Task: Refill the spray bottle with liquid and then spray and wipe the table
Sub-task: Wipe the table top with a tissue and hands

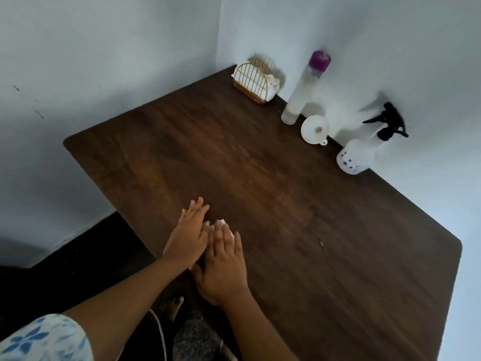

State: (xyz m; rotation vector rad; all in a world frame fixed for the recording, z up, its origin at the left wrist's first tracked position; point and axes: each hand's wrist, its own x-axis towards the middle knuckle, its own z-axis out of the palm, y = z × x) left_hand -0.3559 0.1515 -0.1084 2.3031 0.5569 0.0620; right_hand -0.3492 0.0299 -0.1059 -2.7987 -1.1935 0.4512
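Both my hands lie flat on the dark wooden table (286,194), close to its near-left edge. My right hand (223,264) presses a small white tissue (220,222) onto the wood; only a bit of it shows at the fingertips. My left hand (190,235) rests right beside it, fingers stretched out, with nothing in it. A white spray bottle (355,157) with a black trigger head stands far off at the right wall. Further back along that wall are a white funnel (315,130) and a tall clear bottle with a purple cap (303,92).
A gold wire napkin holder (253,82) with white tissues stands in the far corner. Walls close off the table's far and right sides. Below the near-left edge I see dark floor and a bare foot (171,304).
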